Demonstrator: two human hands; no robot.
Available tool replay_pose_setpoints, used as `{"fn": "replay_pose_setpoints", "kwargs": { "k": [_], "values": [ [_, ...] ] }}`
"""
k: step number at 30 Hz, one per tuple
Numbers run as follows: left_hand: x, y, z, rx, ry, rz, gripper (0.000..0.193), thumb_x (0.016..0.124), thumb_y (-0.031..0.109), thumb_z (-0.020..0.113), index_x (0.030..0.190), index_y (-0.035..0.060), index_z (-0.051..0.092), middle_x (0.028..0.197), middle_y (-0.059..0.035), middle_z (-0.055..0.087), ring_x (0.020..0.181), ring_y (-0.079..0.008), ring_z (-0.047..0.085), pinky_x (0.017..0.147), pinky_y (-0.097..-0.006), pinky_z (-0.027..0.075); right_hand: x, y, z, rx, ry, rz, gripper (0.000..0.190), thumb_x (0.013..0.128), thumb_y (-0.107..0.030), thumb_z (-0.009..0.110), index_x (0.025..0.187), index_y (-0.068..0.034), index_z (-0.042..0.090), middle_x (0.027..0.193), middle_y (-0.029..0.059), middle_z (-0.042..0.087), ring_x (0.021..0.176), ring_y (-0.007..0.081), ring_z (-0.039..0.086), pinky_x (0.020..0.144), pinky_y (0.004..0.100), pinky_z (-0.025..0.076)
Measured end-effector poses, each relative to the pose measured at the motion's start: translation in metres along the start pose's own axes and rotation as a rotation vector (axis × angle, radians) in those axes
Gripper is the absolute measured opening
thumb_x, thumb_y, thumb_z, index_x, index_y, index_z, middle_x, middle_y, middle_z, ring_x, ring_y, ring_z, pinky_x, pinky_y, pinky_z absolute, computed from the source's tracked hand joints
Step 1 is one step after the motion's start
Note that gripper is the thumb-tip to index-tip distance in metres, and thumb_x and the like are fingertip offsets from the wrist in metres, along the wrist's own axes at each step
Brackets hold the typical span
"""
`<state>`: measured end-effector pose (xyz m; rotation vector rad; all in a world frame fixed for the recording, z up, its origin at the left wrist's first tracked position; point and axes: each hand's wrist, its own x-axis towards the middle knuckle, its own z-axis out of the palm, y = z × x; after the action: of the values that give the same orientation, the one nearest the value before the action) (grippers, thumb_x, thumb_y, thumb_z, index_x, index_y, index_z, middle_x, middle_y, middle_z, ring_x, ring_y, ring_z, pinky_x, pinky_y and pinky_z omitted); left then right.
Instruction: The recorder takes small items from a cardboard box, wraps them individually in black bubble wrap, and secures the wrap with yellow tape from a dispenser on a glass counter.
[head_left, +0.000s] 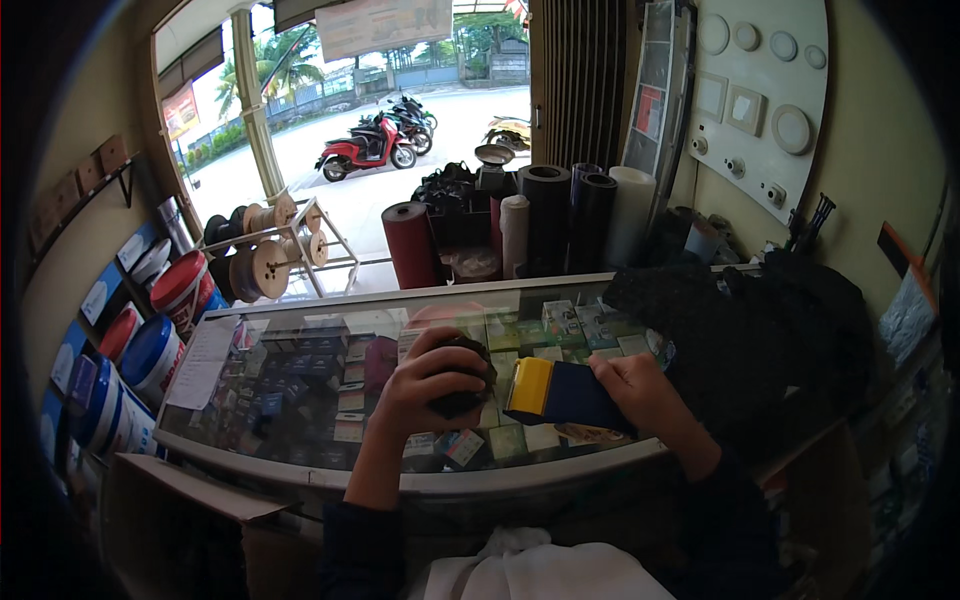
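My left hand (439, 382) is closed around a dark, crumpled-looking bundle (459, 403), held over a glass display counter (322, 474). What the bundle is made of is too dark to tell. To the right, my right hand (637, 394) grips the right end of a flat dark blue and yellow object (574, 394), perhaps a box or a packet. Its yellow end faces the bundle, with a small gap between them. Under the glass lie many small boxes, some green, some white and some dark. Part of a patterned yellowish item (592, 433) shows just below the blue object.
A large black plastic heap (720, 337) covers the counter's right end. A written paper sheet (201, 364) lies at its left end. Paint pails (154, 352) and wire spools (270, 270) stand at left. Rolls of sheet material (409, 244) stand behind the counter. An open cardboard box (202, 487) is near-left.
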<state>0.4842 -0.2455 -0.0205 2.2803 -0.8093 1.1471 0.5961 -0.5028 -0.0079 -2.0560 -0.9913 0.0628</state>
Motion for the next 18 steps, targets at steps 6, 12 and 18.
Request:
{"fn": "replay_pose_setpoints", "kwargs": {
  "k": [6, 12, 18],
  "values": [
    [0.025, 0.026, -0.02, 0.401, -0.112, 0.224, 0.033, 0.044, 0.022, 0.077, 0.075, 0.0155, 0.064, 0.094, 0.0036, 0.063, 0.099, -0.0305, 0.054, 0.08, -0.0414, 0.05, 0.026, -0.028, -0.016, -0.155, -0.092, -0.073, 0.052, 0.09, -0.035, 0.04, 0.063, 0.005, 0.062, 0.047, 0.0181, 0.052, 0.045, 0.0279, 0.057, 0.054, 0.0369, 0.048],
    [0.018, 0.018, -0.022, 0.458, -0.121, 0.107, 0.024, 0.054, 0.021, 0.072, 0.076, 0.0182, 0.063, 0.096, 0.0071, 0.06, 0.104, -0.0289, 0.051, 0.083, -0.0445, 0.049, 0.061, -0.044, -0.022, -0.274, -0.18, -0.033, 0.051, 0.089, -0.036, 0.04, 0.069, 0.004, 0.064, 0.058, 0.0204, 0.058, 0.058, 0.0315, 0.061, 0.066, 0.0382, 0.049],
    [0.017, 0.017, -0.026, 0.506, -0.125, 0.083, 0.028, 0.052, 0.022, 0.074, 0.077, 0.0171, 0.063, 0.096, 0.0075, 0.06, 0.103, -0.0282, 0.052, 0.082, -0.0434, 0.049, 0.083, -0.059, -0.027, -0.382, -0.219, -0.054, 0.048, 0.086, -0.037, 0.042, 0.074, 0.003, 0.066, 0.072, 0.0219, 0.062, 0.072, 0.0334, 0.063, 0.074, 0.0388, 0.049]
  ]
}}
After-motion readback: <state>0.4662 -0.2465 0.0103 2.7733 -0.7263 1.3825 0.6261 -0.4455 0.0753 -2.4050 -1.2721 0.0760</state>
